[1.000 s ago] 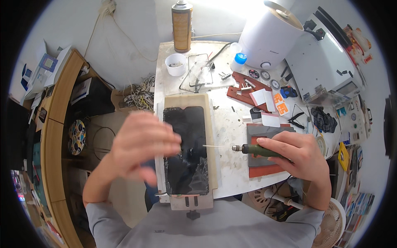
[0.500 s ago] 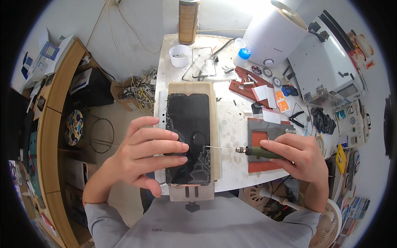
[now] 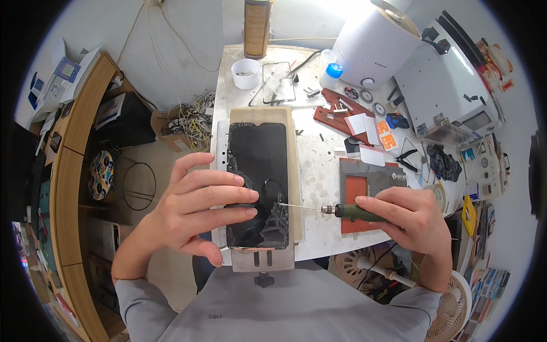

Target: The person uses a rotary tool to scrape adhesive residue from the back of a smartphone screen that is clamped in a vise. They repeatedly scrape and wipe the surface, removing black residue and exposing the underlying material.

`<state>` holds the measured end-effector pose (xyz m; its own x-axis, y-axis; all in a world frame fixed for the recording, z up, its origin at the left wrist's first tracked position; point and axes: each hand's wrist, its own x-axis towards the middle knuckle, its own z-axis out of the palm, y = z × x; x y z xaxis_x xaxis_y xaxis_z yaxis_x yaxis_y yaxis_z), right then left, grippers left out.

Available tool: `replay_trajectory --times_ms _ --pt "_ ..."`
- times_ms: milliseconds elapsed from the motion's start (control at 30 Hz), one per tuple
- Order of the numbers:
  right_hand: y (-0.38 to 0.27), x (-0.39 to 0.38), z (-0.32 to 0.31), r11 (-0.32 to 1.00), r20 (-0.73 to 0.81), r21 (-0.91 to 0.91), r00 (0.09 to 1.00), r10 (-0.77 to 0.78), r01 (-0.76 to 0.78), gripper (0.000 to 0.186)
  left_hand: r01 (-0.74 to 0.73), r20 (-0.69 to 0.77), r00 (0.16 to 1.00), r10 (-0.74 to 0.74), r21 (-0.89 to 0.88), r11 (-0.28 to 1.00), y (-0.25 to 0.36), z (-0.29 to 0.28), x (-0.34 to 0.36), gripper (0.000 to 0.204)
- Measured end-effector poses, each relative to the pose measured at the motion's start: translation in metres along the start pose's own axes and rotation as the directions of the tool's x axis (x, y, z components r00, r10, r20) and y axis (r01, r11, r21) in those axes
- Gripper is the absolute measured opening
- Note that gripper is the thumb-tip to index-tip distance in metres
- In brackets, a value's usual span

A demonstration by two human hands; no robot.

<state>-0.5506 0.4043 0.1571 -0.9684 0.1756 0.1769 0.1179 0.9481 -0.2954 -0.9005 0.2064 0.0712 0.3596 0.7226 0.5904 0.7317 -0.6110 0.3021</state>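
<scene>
The clamping knob [image 3: 264, 279] projected from the near end of the metal fixture [image 3: 243, 261], next to the operator's grey shirt [image 3: 256, 308]. The black phone screen [image 3: 259, 148] lay flat on the cream pad [image 3: 293, 154] of this fixture, notch end away from the operator, with cracks along its left edge and lower right.

The left hand [image 3: 188, 211] lay across the left side of the screen, fingers extended and spread, grasping nothing. One second earlier it was a blur of motion over the same area; it had since settled. The right hand [image 3: 419, 216] gripped the green-handled tool [image 3: 360, 212], thumb and fingers closed around the grip. The tool's needle [image 3: 302, 206] pointed left, its tip now slightly farther inside the screen's right edge than before. Judged from this position, the screen was braced on one side while the tip was applied to the other. Actual contact pressure could not be determined.

Beyond the tool, a grey-and-red mat [image 3: 379, 176] lay on the white bench [image 3: 313, 182]. Farther back stood a white cup [image 3: 245, 80] and a spray can [image 3: 257, 28].
</scene>
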Motion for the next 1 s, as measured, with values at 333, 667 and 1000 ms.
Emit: replay_trajectory --times_ms 333,667,1000 --pt "-0.008 -0.007 -0.002 1.000 0.020 -0.019 1.000 0.005 -0.004 0.048 0.029 0.000 1.000 -0.029 -0.008 1.000 0.003 0.000 0.001 0.090" --pt "-0.014 -0.014 -0.001 1.000 0.009 -0.007 1.000 -0.007 0.007 0.050 0.031 0.014 0.999 -0.031 0.011 0.999 0.005 -0.003 0.002 0.090" --pt "-0.018 -0.017 0.000 1.000 -0.001 -0.024 1.000 0.020 -0.020 0.050 0.029 0.014 0.999 -0.029 0.020 0.999 0.004 -0.002 0.002 0.091"
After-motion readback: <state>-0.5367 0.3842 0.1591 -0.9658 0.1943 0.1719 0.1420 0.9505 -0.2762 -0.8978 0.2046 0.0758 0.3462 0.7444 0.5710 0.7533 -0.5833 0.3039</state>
